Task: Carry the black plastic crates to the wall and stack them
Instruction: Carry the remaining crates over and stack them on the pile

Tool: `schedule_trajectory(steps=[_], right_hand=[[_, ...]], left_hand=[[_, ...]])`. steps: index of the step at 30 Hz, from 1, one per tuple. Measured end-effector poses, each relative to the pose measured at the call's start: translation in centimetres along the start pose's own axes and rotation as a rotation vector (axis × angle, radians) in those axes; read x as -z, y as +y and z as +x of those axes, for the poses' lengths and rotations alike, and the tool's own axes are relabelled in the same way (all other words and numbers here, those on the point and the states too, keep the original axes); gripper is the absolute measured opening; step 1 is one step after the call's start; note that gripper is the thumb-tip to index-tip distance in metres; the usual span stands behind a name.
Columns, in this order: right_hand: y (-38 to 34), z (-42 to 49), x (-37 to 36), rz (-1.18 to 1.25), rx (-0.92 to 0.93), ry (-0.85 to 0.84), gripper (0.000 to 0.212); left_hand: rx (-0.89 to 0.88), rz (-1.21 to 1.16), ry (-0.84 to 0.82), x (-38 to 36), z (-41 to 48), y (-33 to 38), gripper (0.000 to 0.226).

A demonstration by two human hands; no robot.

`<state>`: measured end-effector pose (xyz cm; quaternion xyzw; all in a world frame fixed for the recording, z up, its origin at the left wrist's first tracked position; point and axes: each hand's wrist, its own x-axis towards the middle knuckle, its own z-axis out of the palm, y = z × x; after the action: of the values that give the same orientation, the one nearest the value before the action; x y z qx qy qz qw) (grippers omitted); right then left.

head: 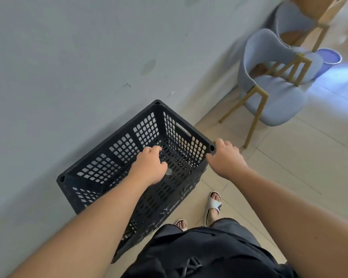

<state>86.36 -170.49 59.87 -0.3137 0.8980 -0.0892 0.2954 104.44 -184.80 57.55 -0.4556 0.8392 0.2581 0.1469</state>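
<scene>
Close against the grey wall [68,57], black plastic crate [125,145], upright, long side along it. Over its open inside, left hand [149,167], fingers loosely curled, gripping nothing. Beside its near right corner, right hand [227,159], fingers relaxed, slightly spread.

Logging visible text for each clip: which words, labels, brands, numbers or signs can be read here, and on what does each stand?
None can be read in this frame.
Pale raised marks on the near side of the black crate: too blurred to read.
A cross-shaped pattern on the buckle at the person's waist: cannot tell whether it is lettering.
The wall: only scuffs and stains, no sign.
</scene>
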Motion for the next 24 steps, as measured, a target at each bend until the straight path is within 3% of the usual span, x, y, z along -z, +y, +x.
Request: schedule_trajectory(steps=[5,13,24], right_hand=[[4.6,-4.0,1.5,0.011,-0.106,0.066,0.054],[16.4,-9.5,5.1,0.089,-0.358,0.145,0.065],[37.0,-20.5,8.2,0.252,-0.647,0.252,0.068]], left_hand=[[-0.170,0.106,-0.055,-0.5,0.1,5.0,0.061],[-0.468,0.241,-0.090,-3.1,-2.1,18.6,0.059],[-0.754,0.402,-0.168,-14.1,-11.0,40.7,0.058]])
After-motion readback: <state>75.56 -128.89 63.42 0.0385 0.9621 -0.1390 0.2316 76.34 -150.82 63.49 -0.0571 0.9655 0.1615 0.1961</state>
